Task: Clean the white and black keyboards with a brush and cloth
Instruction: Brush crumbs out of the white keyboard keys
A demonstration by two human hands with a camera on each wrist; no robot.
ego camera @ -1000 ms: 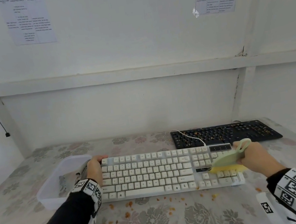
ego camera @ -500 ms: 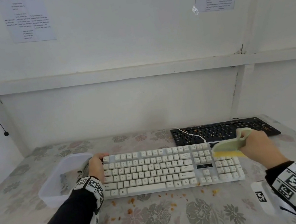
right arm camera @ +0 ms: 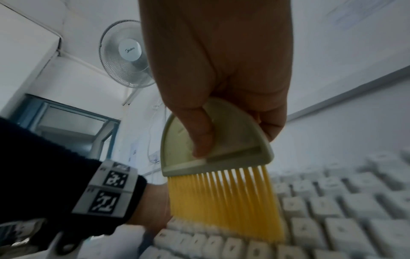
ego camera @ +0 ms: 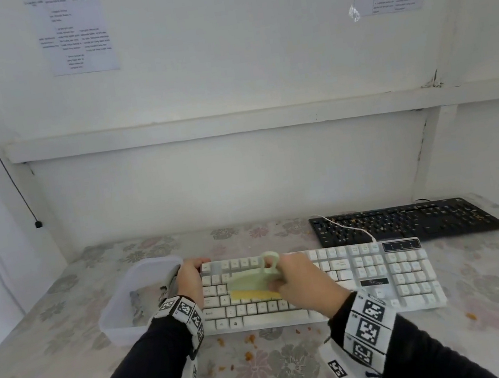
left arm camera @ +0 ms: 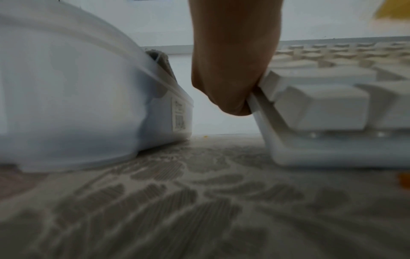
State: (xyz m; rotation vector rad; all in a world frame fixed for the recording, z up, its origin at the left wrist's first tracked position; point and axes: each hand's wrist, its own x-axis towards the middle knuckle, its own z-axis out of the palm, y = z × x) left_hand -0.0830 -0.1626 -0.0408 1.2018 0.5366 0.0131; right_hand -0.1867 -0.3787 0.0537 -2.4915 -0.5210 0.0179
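Observation:
The white keyboard [ego camera: 367, 271] lies across the middle of the floral table. My right hand [ego camera: 297, 282] grips a pale green brush [ego camera: 252, 282] with yellow bristles [right arm camera: 224, 201], which touch the keys on the keyboard's left half. Thumb and fingers pinch the brush's green head [right arm camera: 235, 138]. My left hand [ego camera: 190, 278] holds the keyboard's left end, its heel against the edge of the white keyboard [left arm camera: 321, 105]. The black keyboard [ego camera: 405, 222], speckled with orange crumbs, sits behind at the right. A grey cloth [ego camera: 141, 305] lies in the tub.
A translucent plastic tub [ego camera: 121, 318] stands just left of the white keyboard, close to my left hand [left arm camera: 233, 61]. Orange crumbs [ego camera: 249, 347] are scattered on the tablecloth in front of the keyboard. A white cable [ego camera: 344, 228] runs across the black keyboard. The wall is right behind.
My right hand has carried the brush from the keyboard's right end across to its left half. The left hand has stayed on the left end.

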